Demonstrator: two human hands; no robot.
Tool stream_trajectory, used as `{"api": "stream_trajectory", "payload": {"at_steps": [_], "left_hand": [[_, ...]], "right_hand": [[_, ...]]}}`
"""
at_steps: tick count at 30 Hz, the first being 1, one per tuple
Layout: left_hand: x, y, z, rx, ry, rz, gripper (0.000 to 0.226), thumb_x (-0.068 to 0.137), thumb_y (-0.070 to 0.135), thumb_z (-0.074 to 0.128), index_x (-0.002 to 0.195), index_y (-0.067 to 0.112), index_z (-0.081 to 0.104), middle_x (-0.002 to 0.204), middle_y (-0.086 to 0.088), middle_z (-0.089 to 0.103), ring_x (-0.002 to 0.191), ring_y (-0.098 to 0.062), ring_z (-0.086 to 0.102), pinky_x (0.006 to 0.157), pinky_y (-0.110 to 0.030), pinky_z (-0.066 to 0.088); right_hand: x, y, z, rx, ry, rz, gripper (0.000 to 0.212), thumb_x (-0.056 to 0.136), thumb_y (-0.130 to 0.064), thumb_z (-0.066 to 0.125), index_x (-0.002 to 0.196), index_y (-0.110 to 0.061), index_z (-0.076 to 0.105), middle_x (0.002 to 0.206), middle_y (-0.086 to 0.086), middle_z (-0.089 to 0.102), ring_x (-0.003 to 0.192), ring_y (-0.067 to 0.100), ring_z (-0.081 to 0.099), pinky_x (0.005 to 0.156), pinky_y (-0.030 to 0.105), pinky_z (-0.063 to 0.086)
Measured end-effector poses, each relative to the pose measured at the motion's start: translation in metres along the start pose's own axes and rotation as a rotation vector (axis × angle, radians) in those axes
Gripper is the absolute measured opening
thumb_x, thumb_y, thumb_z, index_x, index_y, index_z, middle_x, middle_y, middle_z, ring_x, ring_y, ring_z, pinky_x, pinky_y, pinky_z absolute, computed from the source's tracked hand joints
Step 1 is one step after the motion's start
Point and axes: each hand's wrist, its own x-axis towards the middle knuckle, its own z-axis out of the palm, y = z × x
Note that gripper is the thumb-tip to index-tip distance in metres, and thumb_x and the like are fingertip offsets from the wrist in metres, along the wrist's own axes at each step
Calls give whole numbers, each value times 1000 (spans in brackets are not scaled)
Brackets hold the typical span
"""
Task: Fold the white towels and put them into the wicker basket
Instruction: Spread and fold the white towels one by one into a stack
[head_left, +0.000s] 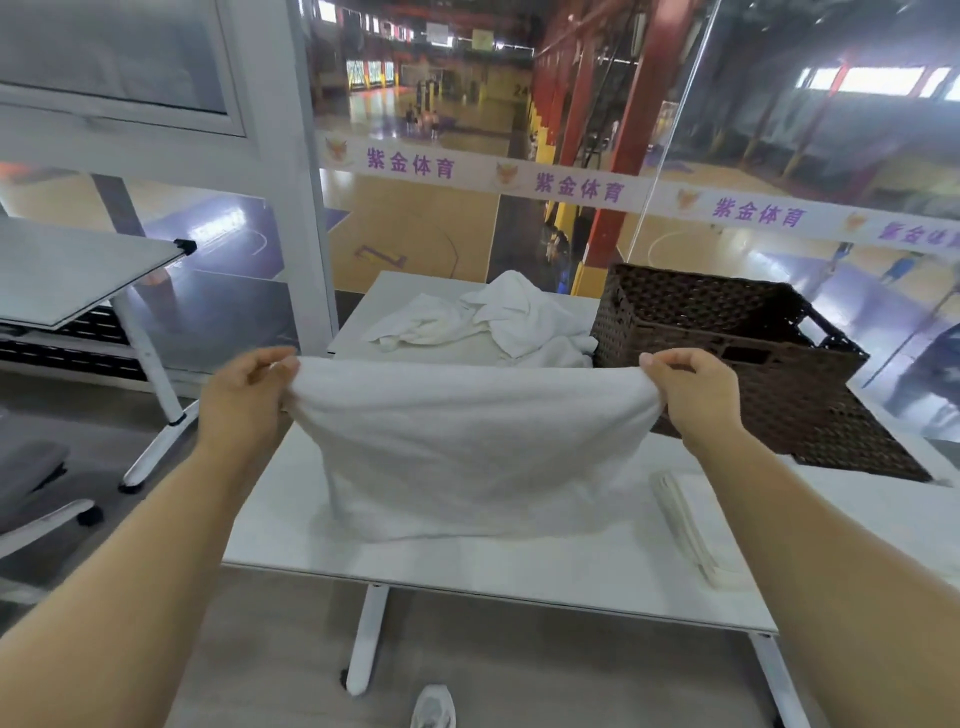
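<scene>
1. i have one white towel lifted between both hands, its top edge stretched level and its lower part resting on the worktop
2. my left hand pinches the left top corner, fingers curled over the cloth against the thumb
3. my right hand pinches the right top corner the same way, its fingers bent round the edge
4. i judge this to be the folding step for this towel: it looks already doubled, and is not yet small enough for the basket
5. the wicker basket stands at the right rear of the worktop, just beyond my right hand; i cannot see what is inside it
6. a loose pile of unfolded towels lies behind, touching the basket's left side, and a folded towel lies near my right forearm
7. next i'd bring the held edge down and forward onto the lower edge, keeping both corners level so the fold lands square, then smooth it flat
</scene>
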Motion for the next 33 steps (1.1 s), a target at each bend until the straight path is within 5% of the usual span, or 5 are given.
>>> {"api": "stream_trajectory", "payload": {"at_steps": [6, 10, 19, 24, 33], "left_hand": [[-10, 17, -17, 177, -108, 118, 48, 79, 4, 73, 123, 18, 59, 108, 3, 61, 99, -13, 57, 86, -24, 42], [-21, 14, -25, 293, -90, 190, 33, 81, 7, 70, 114, 12, 66, 99, 0, 64, 94, -15, 59, 81, -22, 42], [-19, 0, -35, 406, -150, 221, 17, 86, 14, 66, 102, 13, 70, 91, -5, 65, 85, -23, 60, 82, -33, 48], [-16, -1, -32, 480, -169, 385, 39, 90, 36, 48, 65, 6, 53, 67, -18, 49, 66, -32, 43, 55, -30, 31], [5, -27, -30, 410, -14, 116, 16, 92, 29, 52, 92, 15, 59, 83, 8, 57, 76, -12, 51, 63, -27, 40]], "right_hand": [[-17, -12, -32, 16, -274, -81, 38, 71, -2, 79, 104, -16, 68, 88, 0, 66, 80, 13, 63, 66, 16, 55], [-33, -13, -34, -217, -94, -236, 11, 76, -24, 78, 80, -20, 68, 74, -4, 63, 67, 13, 57, 51, 18, 42], [-44, -7, -31, -269, 0, -263, 16, 79, -34, 74, 86, -20, 71, 79, -7, 65, 76, 16, 60, 72, 36, 52], [-48, -2, -28, -227, -61, -333, 19, 87, -28, 66, 76, -14, 61, 76, -7, 57, 75, 17, 53, 68, 34, 47], [-40, 15, 4, -176, -125, -193, 16, 86, -24, 67, 77, -13, 60, 77, -7, 59, 70, 9, 51, 64, 27, 41]]}}
